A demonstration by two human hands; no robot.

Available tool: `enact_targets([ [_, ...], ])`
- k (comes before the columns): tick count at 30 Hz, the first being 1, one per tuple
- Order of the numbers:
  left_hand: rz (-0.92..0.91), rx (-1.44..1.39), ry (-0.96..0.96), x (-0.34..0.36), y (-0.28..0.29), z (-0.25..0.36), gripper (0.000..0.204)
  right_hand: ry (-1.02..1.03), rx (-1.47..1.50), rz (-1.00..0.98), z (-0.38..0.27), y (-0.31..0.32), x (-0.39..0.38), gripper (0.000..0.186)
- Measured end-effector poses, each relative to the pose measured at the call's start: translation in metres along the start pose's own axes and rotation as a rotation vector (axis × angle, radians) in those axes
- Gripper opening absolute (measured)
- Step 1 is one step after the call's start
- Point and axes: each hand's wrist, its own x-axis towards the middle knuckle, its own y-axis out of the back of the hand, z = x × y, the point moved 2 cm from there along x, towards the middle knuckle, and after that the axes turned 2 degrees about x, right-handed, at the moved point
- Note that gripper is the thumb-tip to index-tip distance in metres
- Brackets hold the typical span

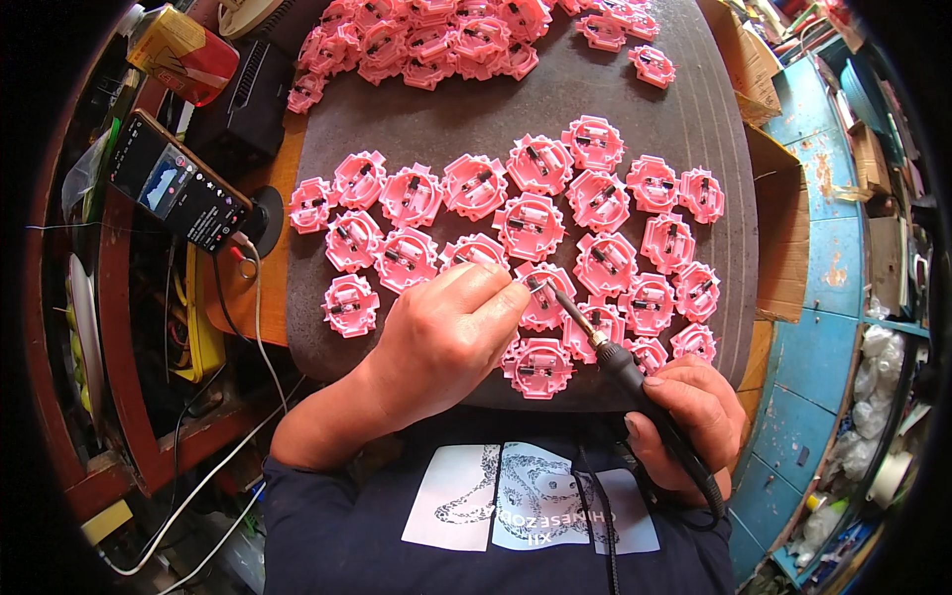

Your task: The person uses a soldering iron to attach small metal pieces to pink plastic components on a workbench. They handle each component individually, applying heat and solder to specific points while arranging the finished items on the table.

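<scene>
My right hand [702, 409] is closed round the black handle of a soldering iron [650, 397]. Its metal tip slants up and left onto a pink plastic housing [543, 309] with small black and white parts inside. Just left of that tip, my left hand [436, 322] is closed in a pinch over the same housing. Whatever its fingertips hold is too small or hidden to make out. Around both hands lie several similar pink housings [529, 226] in loose rows, some partly covered by my left hand.
The housings lie on a dark board [446, 124], with a large heap of them [426, 45] at its far edge. A phone [178, 188] on a stand, with a white cable [260, 327], is at the left. Behind it stands a bottle [188, 59]. Cardboard [783, 228] borders the right side.
</scene>
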Motion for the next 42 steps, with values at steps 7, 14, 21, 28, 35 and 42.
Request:
enact_targets([
  [7, -0.044, 0.017, 0.014, 0.002, -0.001, -0.001, 0.028, 0.005, -0.019, 0.004, -0.001, -0.001, 0.0, 0.038],
  [14, 0.02, 0.002, 0.034, -0.002, 0.009, 0.005, 0.027, -0.007, -0.038, 0.026, -0.002, -0.001, -0.005, 0.037],
  [21, 0.116, -0.005, 0.019, -0.01, 0.031, 0.014, 0.028, -0.007, -0.044, 0.068, -0.002, -0.003, -0.007, 0.036],
  [28, 0.197, -0.056, 0.122, -0.039, 0.047, 0.015, 0.023, 0.001, -0.077, 0.06, -0.005, -0.006, -0.007, 0.035],
  [35, 0.275, -0.045, 0.22, -0.085, 0.064, 0.003, 0.026, -0.026, 0.015, 0.073, -0.016, -0.013, -0.011, 0.038],
  [42, 0.295, -0.052, 0.211, -0.11, 0.048, -0.007, 0.03, 0.072, 0.114, -0.105, -0.026, -0.038, 0.011, 0.042],
])
